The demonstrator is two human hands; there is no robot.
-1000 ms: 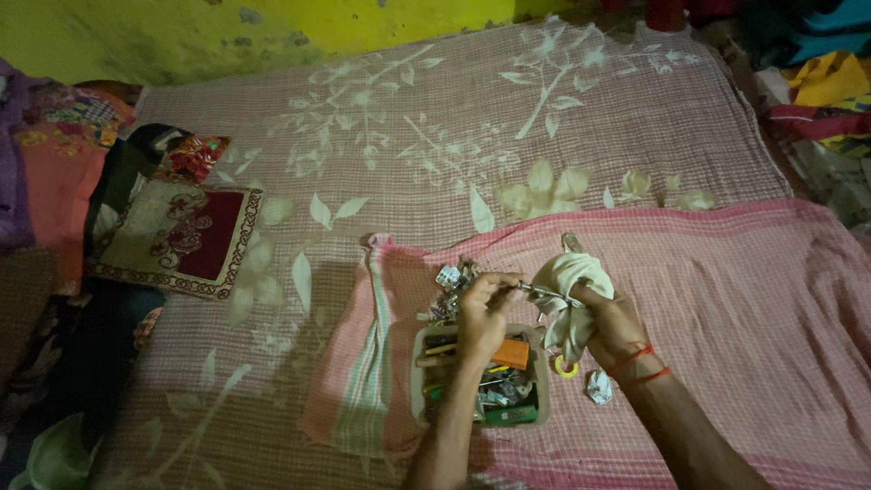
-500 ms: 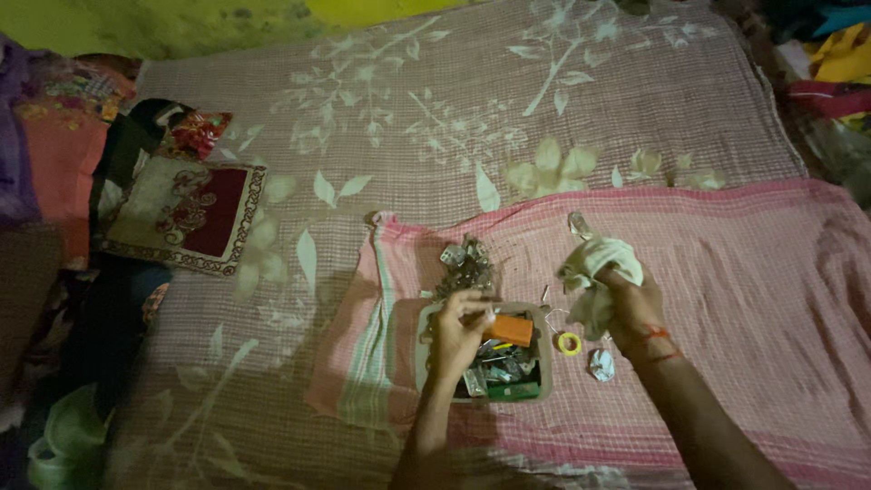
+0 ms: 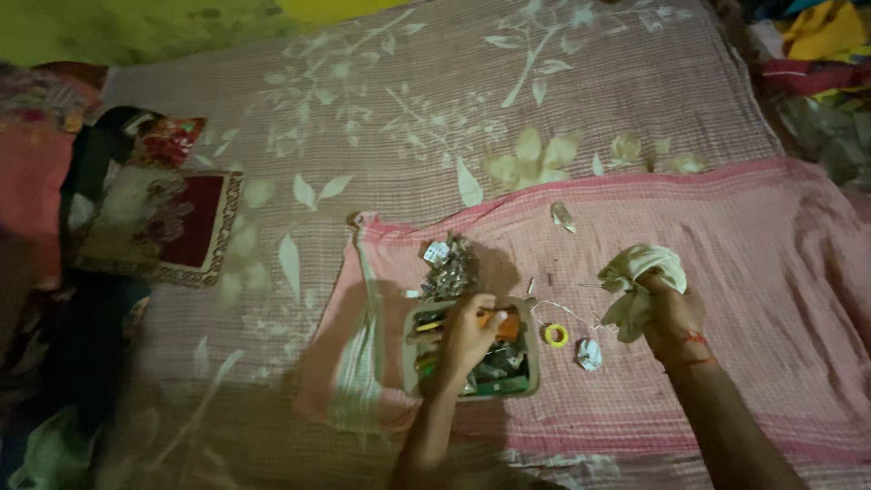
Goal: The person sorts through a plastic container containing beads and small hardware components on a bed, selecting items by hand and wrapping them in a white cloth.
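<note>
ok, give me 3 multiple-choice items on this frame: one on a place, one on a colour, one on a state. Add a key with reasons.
1. Where is the left hand?
A. over the small box of odds and ends
B. on the maroon cushion
C. flat on the floral sheet

2. What colour is the small ring lying beside the box?
A. blue
B. yellow
C. black

3. What is the right hand doing?
A. lying open and empty
B. closed on a pale bunched cloth
C. pressing the box shut

Key:
1 A: its fingers reach into the tray of small items.
2 B: the ring shows yellow against the pink cloth.
3 B: the pale cloth bulges out of the fist.
</note>
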